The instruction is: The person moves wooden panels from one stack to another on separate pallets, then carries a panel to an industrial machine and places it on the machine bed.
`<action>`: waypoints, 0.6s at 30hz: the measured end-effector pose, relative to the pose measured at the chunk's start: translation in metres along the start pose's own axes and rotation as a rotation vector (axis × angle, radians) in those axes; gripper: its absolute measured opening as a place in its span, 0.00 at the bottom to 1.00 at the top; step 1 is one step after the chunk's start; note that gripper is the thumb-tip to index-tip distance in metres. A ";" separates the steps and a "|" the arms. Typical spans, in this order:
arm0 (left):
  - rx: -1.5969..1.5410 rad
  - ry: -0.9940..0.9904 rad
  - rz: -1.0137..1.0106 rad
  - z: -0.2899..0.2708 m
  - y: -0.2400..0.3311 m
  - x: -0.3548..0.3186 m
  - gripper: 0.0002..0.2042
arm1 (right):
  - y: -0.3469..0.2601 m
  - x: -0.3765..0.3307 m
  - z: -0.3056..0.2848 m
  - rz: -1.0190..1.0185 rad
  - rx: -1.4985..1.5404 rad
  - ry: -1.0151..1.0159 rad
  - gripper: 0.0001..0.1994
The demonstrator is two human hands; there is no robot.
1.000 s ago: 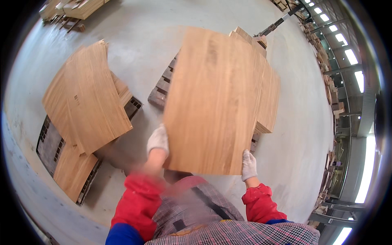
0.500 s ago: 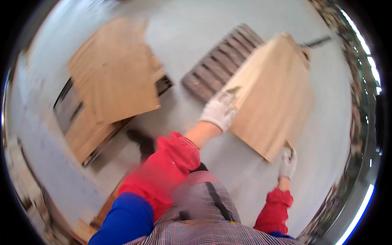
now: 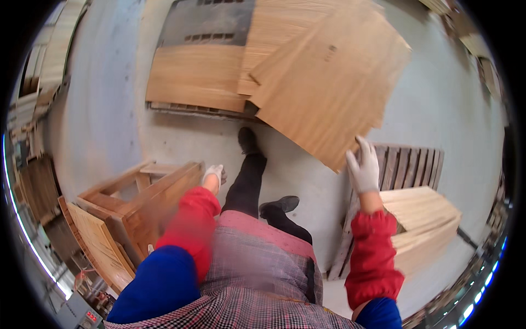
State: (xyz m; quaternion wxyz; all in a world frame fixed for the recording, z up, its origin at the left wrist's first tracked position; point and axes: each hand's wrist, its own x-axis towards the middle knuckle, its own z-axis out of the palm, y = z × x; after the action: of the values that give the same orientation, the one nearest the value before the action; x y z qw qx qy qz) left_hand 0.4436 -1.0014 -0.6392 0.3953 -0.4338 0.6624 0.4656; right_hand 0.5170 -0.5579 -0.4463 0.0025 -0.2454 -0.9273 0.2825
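Note:
My right hand [image 3: 364,168], in a white glove, is open with thumb and fingers apart, close to the near corner of a large wooden panel [image 3: 334,77]. Whether the fingertips touch the panel is hard to tell. That panel lies askew on top of other wooden panels [image 3: 192,77]. My left hand [image 3: 213,176], gloved too, hangs beside a brown wooden frame [image 3: 159,192] with its fingers curled and nothing visible in them. Below my right hand, pale wooden boards [image 3: 419,205] are at the slatted pallet [image 3: 408,164].
A grey sheet [image 3: 211,24] with dark slots adjoins the panels at the far left. Thin boards [image 3: 98,236] lean by the brown frame. Stacked wood [image 3: 41,181] lines the left side. A control box [image 3: 76,313] is at lower left. My shoes [image 3: 279,204] are on the grey floor.
Both hands have let go of the tilted board they held on the right. The view has turned left, toward the panel stack, and my right hand now reaches near its corner.

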 end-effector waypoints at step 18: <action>-0.762 0.184 -0.144 0.029 0.179 0.273 0.31 | -0.097 0.289 0.211 0.118 -0.596 0.217 0.33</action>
State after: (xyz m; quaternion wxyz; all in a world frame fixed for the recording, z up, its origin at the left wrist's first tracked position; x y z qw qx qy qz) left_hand 0.1930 -0.9962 -0.8503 0.1768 -0.6344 0.4429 0.6084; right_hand 0.1886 -0.6061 -0.6109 0.0131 -0.3174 -0.9477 -0.0296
